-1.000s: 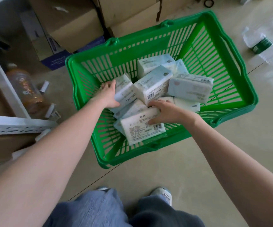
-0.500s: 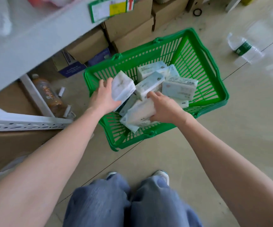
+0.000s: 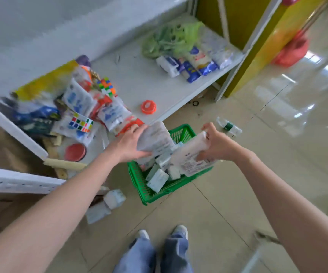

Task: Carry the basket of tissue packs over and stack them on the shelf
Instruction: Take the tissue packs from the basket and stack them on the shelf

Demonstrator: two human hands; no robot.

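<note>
Each hand grips one tissue pack above the green basket (image 3: 139,178) — left hand (image 3: 128,145) palm-down, right hand (image 3: 217,146) pinching its upper corner.

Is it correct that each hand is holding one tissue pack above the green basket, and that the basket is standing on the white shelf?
Not quite. In the head view the green basket stands on the tiled floor in front of the white shelf, not on it. The rest is right: the left hand and the right hand each hold one tissue pack above it.

Bare shelf (image 3: 139,83) between toy clutter (image 3: 84,107) and packets (image 3: 188,66).
</note>
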